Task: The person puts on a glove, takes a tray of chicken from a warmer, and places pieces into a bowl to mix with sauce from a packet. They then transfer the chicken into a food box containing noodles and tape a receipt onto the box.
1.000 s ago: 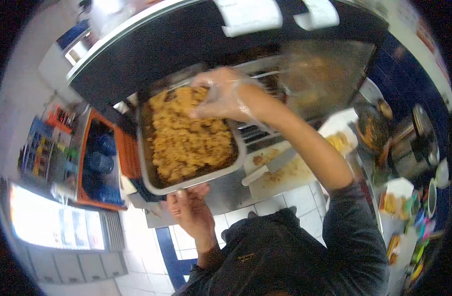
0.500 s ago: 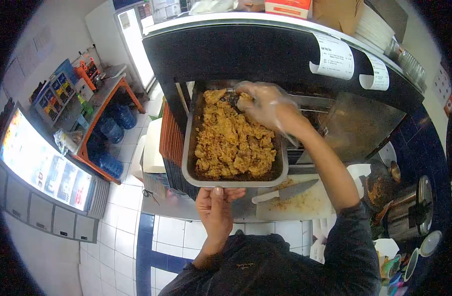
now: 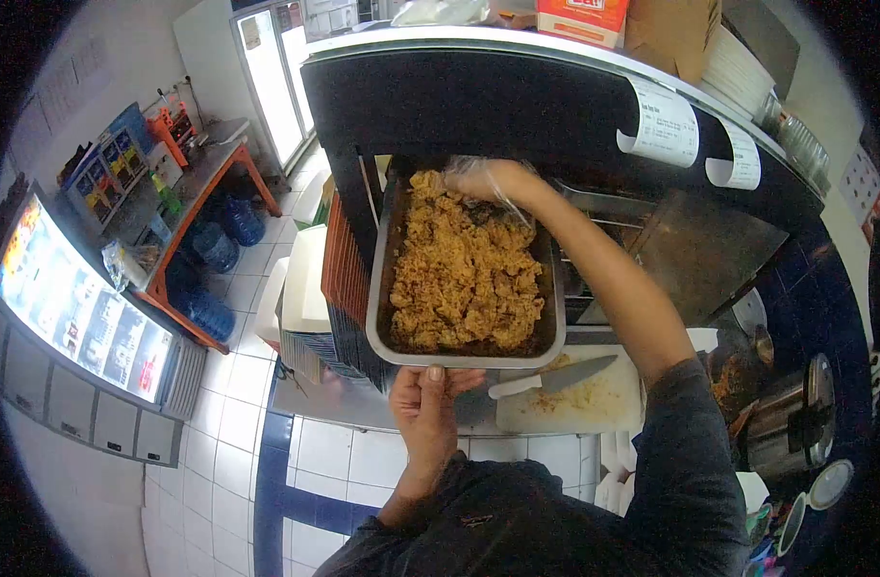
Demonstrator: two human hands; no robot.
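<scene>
My left hand (image 3: 426, 409) grips the near rim of a metal tray (image 3: 459, 360), thumb on top and fingers underneath. Crumbly, golden-brown breaded fried pieces (image 3: 464, 274), which look like fried chicken, fill much of this tray. Wearing a clear plastic glove, my right hand (image 3: 493, 183) reaches over the tray's far end, low against the fried pieces there. Its fingertips are hidden, so whether it pinches a piece cannot be seen.
A knife (image 3: 555, 377) lies on a white cutting board (image 3: 594, 404) below the tray. Printed paper slips (image 3: 659, 123) hang from the black-fronted shelf (image 3: 478, 106). To the right stands a metal pot (image 3: 795, 413); stacked orange-edged boxes (image 3: 348, 274) are at the left.
My right hand has moved slightly left and lower over the tray's far end. My left hand keeps its grip on the rim. The whole view has shifted a little.
</scene>
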